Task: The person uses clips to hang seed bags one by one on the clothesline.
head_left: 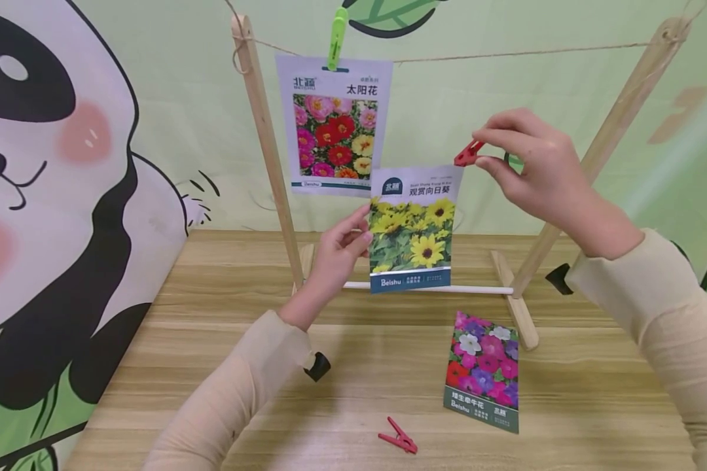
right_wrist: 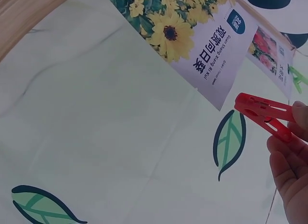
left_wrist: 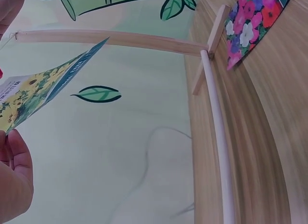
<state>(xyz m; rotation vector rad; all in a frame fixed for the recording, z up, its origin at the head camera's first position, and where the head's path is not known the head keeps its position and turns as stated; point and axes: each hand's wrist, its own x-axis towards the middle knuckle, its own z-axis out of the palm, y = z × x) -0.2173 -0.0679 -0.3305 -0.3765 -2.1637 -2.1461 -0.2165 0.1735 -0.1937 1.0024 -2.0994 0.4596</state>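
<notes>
My left hand [head_left: 343, 252] pinches the left edge of a seed packet with yellow sunflowers [head_left: 415, 229], held upright in front of the wooden stand. In my right hand [head_left: 533, 160] a red clothespin [head_left: 469, 153] is pinched between thumb and fingers. Its tip is near the packet's top right corner in the head view; the right wrist view shows a small gap between the clothespin [right_wrist: 262, 113] and the packet [right_wrist: 211, 50]. Behind and to the left, another flower seed packet [head_left: 336, 131] hangs from the string [head_left: 518, 55] by a green clothespin [head_left: 337, 39].
A packet with pink and purple flowers [head_left: 486, 366] lies on the wooden table [head_left: 212, 366] at front right. Nearer the front edge lies a second red clothespin [head_left: 398, 437]. The stand has two wooden posts [head_left: 268, 144] and a white bottom rod [head_left: 483, 290]. A panda backdrop [head_left: 53, 163] stands behind.
</notes>
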